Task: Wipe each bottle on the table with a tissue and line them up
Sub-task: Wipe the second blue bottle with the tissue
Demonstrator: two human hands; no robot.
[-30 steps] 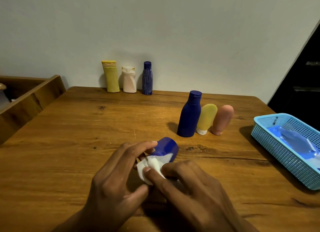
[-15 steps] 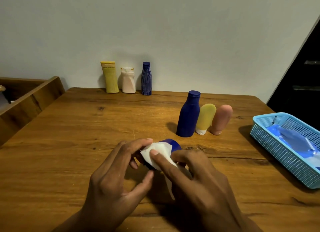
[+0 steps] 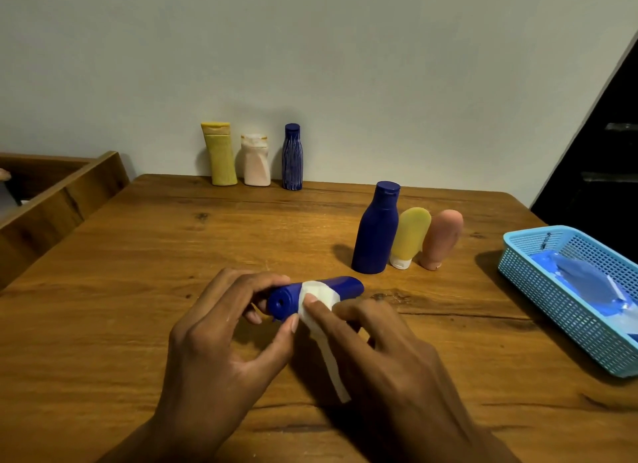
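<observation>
Two hands partly cover the blue bottle, which is held on its side low over the near table; its underside is hidden. The left hand pinches the cap end between thumb and fingers. The right hand presses the white tissue round the bottle's middle, its thumb on top. The contents of the basket at right are unclear.

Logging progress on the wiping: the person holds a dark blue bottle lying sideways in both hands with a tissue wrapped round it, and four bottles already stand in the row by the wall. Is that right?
Not quite: the head view shows three bottles by the wall, not four: a yellow bottle, a pale pink bottle and a striped blue bottle. The rest holds: left hand and right hand hold the dark blue bottle sideways, tissue round it.
</observation>
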